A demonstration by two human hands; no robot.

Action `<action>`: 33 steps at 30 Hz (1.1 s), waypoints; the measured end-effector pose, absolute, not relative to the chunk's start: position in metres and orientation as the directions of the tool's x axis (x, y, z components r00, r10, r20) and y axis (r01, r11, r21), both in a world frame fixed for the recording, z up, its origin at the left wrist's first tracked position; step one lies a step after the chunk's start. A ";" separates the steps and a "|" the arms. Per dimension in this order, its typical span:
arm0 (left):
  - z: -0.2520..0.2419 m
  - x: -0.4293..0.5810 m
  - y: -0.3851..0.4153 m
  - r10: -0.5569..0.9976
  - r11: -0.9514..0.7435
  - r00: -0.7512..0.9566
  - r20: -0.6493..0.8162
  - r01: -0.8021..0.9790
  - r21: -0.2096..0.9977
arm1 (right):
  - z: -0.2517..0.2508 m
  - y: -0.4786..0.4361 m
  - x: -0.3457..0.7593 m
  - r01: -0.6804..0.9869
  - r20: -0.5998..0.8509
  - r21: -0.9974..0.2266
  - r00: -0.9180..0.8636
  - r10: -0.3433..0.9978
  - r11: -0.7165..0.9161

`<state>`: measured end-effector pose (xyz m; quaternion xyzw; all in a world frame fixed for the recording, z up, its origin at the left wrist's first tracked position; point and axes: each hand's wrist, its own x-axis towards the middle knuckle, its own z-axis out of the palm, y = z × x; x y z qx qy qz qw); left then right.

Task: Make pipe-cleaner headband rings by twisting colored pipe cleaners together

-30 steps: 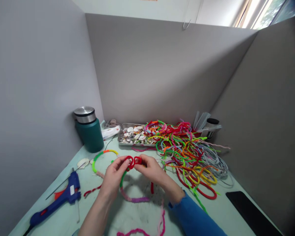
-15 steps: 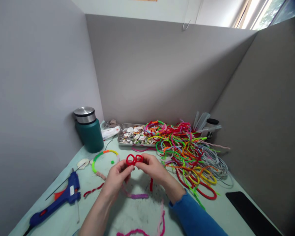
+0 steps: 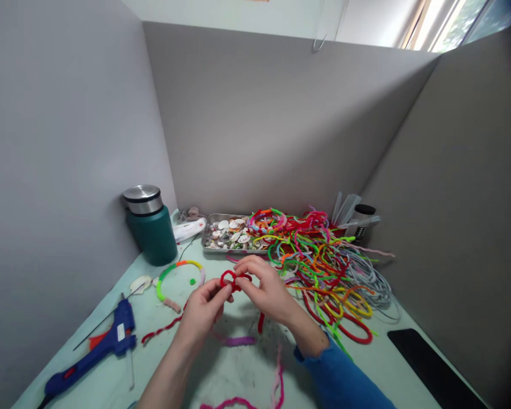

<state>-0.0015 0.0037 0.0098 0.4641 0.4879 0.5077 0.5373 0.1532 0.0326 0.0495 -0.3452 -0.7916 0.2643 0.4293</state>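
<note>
A red pipe cleaner (image 3: pixel 227 275) bent into small loops is held up above the middle of the table, pinched between both hands. My left hand (image 3: pixel 207 301) grips its left loop from below with thumb and forefinger. From the right, my right hand (image 3: pixel 264 287) closes on the other loop, its fingers curled over the top and partly hiding it. Beneath the hands lie a purple pipe cleaner (image 3: pixel 239 341) and a short red piece (image 3: pixel 261 323). Left of them, a dark red twisted pipe cleaner (image 3: pixel 162 330) runs behind my left wrist.
A blue glue gun (image 3: pixel 111 341) and a green bottle (image 3: pixel 153 236) stand left. Behind are a metal tray (image 3: pixel 213 249) of buttons and a tangled heap of pipe cleaners (image 3: pixel 319 255). A multicoloured ring (image 3: pixel 160 287) lies left of centre; a black phone-like slab (image 3: pixel 426 366) lies right.
My right hand has shifted its fingers up and over the right loop, which now looks tilted and flatter. The left hand keeps its pinch. The view has moved slightly.
</note>
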 end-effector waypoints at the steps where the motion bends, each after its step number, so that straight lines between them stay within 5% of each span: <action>1: 0.010 -0.001 0.004 0.999 0.051 0.008 -0.051 -0.093 0.994 | 0.050 0.032 0.153 0.316 0.503 -0.710 -0.396 0.768 0.629; 10: 0.010 0.001 0.003 0.999 0.034 -0.036 -0.034 -0.010 0.999 | 0.048 0.025 0.144 0.367 0.526 -0.679 -0.361 0.770 0.636; 19: 0.011 0.001 0.002 0.991 0.122 -0.033 -0.129 -0.158 0.980 | 0.052 0.037 0.164 0.363 0.371 -0.781 -0.385 0.845 0.508; 26: 0.011 0.002 0.003 0.990 0.105 -0.089 -0.109 -0.045 0.993 | 0.049 0.032 0.152 0.395 0.407 -0.748 -0.363 0.838 0.534; 33: 0.008 0.002 0.003 0.992 0.095 -0.084 -0.097 -0.028 0.995 | 0.031 0.040 0.143 0.101 0.119 -0.983 -0.284 0.952 0.153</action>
